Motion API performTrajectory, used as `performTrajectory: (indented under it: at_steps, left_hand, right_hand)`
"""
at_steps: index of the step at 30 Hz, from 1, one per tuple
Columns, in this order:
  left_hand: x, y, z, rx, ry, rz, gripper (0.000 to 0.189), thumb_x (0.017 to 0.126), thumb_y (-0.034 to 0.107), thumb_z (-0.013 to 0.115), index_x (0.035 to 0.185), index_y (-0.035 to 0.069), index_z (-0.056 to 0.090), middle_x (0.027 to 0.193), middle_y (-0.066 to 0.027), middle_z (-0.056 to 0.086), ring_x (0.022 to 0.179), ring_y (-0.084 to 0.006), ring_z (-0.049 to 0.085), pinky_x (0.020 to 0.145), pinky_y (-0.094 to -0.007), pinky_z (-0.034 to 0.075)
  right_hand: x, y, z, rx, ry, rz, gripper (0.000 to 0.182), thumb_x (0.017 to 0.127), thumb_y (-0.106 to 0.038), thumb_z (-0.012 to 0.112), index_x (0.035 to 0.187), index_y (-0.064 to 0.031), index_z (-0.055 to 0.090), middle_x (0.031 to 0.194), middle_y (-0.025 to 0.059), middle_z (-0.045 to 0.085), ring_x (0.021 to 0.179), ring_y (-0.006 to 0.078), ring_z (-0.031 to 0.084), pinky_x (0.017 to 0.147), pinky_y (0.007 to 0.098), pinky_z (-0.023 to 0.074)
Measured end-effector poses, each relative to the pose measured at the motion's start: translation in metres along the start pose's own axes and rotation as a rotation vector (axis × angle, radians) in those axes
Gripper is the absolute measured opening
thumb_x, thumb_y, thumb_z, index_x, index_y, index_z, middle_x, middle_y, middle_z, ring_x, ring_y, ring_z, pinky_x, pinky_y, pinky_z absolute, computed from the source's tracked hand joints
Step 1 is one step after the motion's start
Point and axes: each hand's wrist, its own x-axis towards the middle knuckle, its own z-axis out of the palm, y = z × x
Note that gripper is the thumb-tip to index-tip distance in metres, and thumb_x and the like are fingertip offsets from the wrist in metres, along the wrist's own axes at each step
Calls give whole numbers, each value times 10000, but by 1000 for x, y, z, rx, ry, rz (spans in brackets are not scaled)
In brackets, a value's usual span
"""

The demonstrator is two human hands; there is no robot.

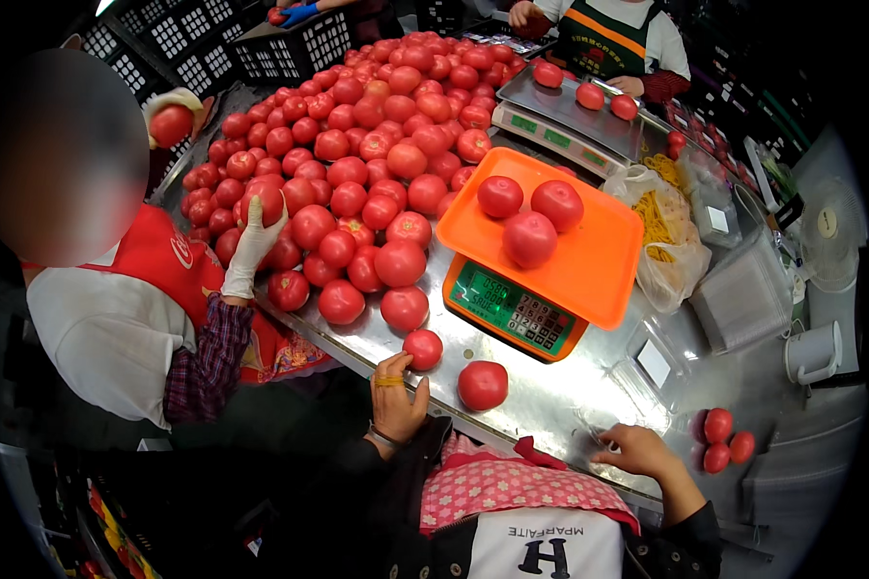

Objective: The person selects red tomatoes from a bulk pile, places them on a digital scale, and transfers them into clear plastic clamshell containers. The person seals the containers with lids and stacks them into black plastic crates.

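Observation:
My left hand, with yellow rubber bands around its fingers, is at the metal table's front edge. Its fingertips meet the near side of a red tomato without closing around it. Another tomato lies just to the right. My right hand hovers by the front edge farther right, thumb and fingers apart, beside a clear plastic container with a white label. Contact with the clear plastic cannot be made out. Ahead stands an orange scale, whose orange tray carries three tomatoes.
A large tomato heap covers the table's left and back. A co-worker's gloved hand grips a tomato there. Another scale stands behind. On the right are a bag of rubber bands, stacked clear containers, small tomatoes and a white mug.

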Motion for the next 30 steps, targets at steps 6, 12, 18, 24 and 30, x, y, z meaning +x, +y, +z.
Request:
performTrajectory:
  at_steps: [6,12,18,24,30]
  left_hand:
    - [18,-15,4,-30,15,-1,401,768,141,665,1108,-5,510,1076,-189,537,993,-351,526,865,-404,419]
    - [31,-19,-4,-195,-48,-63,345,775,113,648,1068,-16,518,1040,-188,539,960,-335,528,852,-392,428]
    - [84,9,-10,-273,-7,109,365,765,55,642,1099,2,503,1116,-170,523,1005,-310,512,887,-382,404]
    - [153,52,-3,-379,-126,222,502,761,79,672,1204,-23,459,1213,-193,477,1123,-328,466,969,-387,359]
    - [205,87,35,-323,-333,440,706,775,199,707,1346,-22,355,1402,-233,345,1304,-384,329,1063,-432,277]
  right_hand:
    - [29,-44,-74,265,331,-93,318,797,-308,691,955,-32,678,872,136,666,716,270,622,658,349,488]
    - [86,-76,-115,126,701,-218,246,807,-239,677,938,-32,659,853,118,647,738,289,618,639,357,488]
    - [142,-83,-144,49,1046,-280,583,755,-307,731,1228,-51,506,1281,189,453,1128,359,497,910,410,435]
    - [166,-106,-144,-47,988,-210,774,709,-380,755,1325,-59,414,1396,214,330,1286,406,324,990,474,353]
    - [176,-111,-130,-55,883,-219,770,701,-196,733,1366,-38,378,1436,174,313,1375,414,175,1043,476,333]
